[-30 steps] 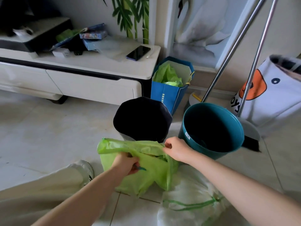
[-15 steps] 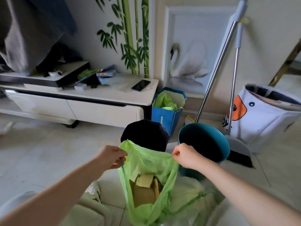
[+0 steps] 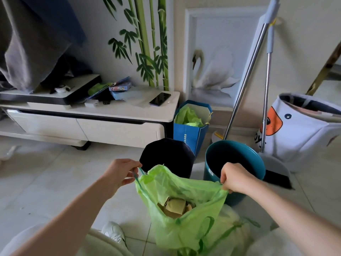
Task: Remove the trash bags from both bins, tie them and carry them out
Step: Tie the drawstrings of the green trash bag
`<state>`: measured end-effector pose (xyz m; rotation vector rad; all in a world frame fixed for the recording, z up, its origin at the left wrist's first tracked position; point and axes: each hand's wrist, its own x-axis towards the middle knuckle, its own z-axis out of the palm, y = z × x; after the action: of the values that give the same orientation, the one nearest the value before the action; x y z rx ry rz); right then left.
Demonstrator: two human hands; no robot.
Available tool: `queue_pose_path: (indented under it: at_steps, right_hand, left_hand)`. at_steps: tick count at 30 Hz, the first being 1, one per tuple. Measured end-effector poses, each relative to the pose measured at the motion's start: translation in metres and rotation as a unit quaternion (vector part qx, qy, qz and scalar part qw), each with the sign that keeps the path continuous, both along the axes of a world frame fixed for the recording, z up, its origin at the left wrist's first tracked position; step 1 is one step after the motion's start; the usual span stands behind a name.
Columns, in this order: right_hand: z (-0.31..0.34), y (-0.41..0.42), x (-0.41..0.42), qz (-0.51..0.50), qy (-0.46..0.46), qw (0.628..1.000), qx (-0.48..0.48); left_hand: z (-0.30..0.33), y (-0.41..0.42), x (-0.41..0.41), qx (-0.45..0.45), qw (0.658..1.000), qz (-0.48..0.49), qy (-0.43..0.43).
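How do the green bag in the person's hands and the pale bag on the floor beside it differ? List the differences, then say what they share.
The green bag is bright green; the pale bag is whitish. The green bag is held up with its mouth spread open, cardboard scraps showing inside; the pale bag lies on the floor with its neck gathered by green ties. The left hand and right hand hold the green bag; nothing holds the pale bag. Both are thin plastic, filled, and out of the bins.

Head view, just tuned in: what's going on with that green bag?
A person holds a green trash bag open by its top edge, the left hand pinching the drawstring on one side and the right hand gripping the other. Cardboard scraps show inside; the bag is not tied yet. Behind it stand the black bin and the teal bin, the teal one showing no liner. A white bag with a green drawstring lies on the floor beside it.
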<state>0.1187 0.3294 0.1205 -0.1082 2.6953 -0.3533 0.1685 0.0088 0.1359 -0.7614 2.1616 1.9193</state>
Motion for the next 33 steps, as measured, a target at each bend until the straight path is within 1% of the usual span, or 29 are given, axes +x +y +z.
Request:
queue_pose_path:
  at_steps: [3, 6, 8, 11, 12, 16, 19, 20, 22, 24, 26, 27, 29, 31, 33]
  right_hand:
    - [0.000, 0.003, -0.004, -0.019, 0.025, 1.000, 0.004]
    - [-0.001, 0.000, -0.006, -0.034, 0.040, 0.997, -0.049]
    - [0.003, -0.004, -0.006, -0.048, 0.015, 0.992, -0.114]
    - [0.009, -0.011, -0.005, -0.091, -0.036, 0.972, -0.213]
    - [0.010, -0.012, -0.005, -0.109, -0.053, 0.966, -0.227]
    - [0.005, -0.016, -0.010, -0.190, -0.127, 0.946, -0.229]
    - [-0.004, -0.016, -0.015, -0.214, -0.165, 0.931, -0.247]
    - [-0.007, -0.016, -0.016, -0.205, -0.160, 0.935, -0.241]
    - [-0.013, -0.016, -0.018, -0.171, -0.126, 0.955, -0.205]
    - [-0.022, -0.013, -0.022, -0.142, -0.076, 0.977, -0.142]
    - [-0.029, -0.009, -0.025, -0.116, -0.046, 0.989, -0.074]
    - [-0.030, -0.008, -0.025, -0.102, -0.049, 0.993, -0.039]
    - [-0.032, -0.007, -0.023, -0.078, -0.098, 0.992, 0.017]
    - [-0.036, -0.008, -0.020, -0.070, -0.145, 0.986, 0.050]
    - [-0.044, -0.010, -0.019, -0.069, -0.160, 0.983, 0.062]
  left_hand:
    - [-0.001, -0.001, -0.002, -0.004, 1.000, 0.024, 0.009]
    - [-0.002, -0.003, -0.002, -0.007, 1.000, 0.027, 0.013]
    - [-0.002, -0.002, -0.002, -0.013, 0.999, 0.022, 0.018]
    - [-0.003, 0.000, -0.001, -0.025, 0.999, 0.020, 0.025]
    - [-0.003, 0.000, -0.001, -0.027, 0.999, 0.022, 0.028]
    - [-0.002, -0.002, -0.002, -0.030, 0.998, 0.043, 0.046]
    - [-0.001, -0.004, -0.001, -0.022, 0.998, 0.043, 0.046]
    - [-0.001, -0.003, -0.001, -0.021, 0.998, 0.040, 0.044]
    - [-0.002, -0.002, 0.001, -0.021, 0.999, 0.032, 0.039]
    - [-0.003, 0.000, 0.002, -0.023, 0.999, 0.026, 0.031]
    - [-0.004, 0.001, 0.002, -0.024, 0.999, 0.020, 0.024]
    - [-0.005, 0.001, 0.003, -0.024, 0.999, 0.016, 0.023]
    - [-0.006, 0.000, 0.003, -0.024, 0.999, 0.010, 0.020]
    - [-0.006, -0.001, 0.002, -0.023, 1.000, 0.005, 0.017]
    - [-0.008, -0.001, 0.001, -0.026, 1.000, 0.001, 0.012]
